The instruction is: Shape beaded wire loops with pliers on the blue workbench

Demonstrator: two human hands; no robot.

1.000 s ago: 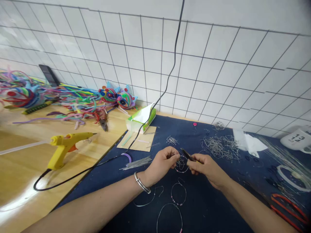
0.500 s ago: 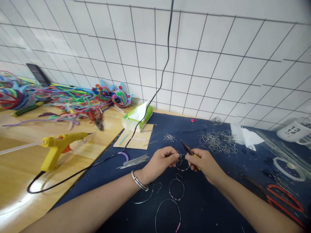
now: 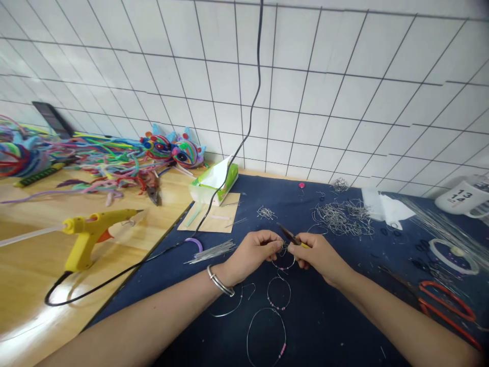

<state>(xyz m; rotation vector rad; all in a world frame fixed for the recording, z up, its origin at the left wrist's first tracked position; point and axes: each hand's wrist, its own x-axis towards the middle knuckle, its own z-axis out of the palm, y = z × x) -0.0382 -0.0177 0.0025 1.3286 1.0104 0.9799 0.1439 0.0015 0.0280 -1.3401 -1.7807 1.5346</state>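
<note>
Between my hands is a small wire ring (image 3: 283, 268) with pink beads along its lower edge. My left hand (image 3: 260, 251) pinches the ring's upper left side, thumb against fingers. Pliers (image 3: 289, 235) with dark jaws and yellow handles are in my right hand (image 3: 314, 255), the jaws pointing up and left; its fingertips also touch the ring's right side. Below the hands, a beaded wire ring (image 3: 268, 295) lies above a larger wire ring (image 3: 247, 334) with pink beads. An open curved wire (image 3: 229, 313) rests near my left wrist. Fine detail at the fingertips is too small to tell.
A yellow glue gun (image 3: 82, 244) stands left, its black cord (image 3: 153, 255) crossing onto the blue cloth. Cut wires (image 3: 214, 251) lie beside my left hand. Behind are a tissue box (image 3: 206, 193) and tangled wire pieces (image 3: 340, 216). Orange-handled scissors (image 3: 446, 300) and a mug (image 3: 460, 201) sit right.
Both hands stay on the ring and pliers, with only a small shift. My right hand has come slightly closer to the left, and the whole view has moved a little.
</note>
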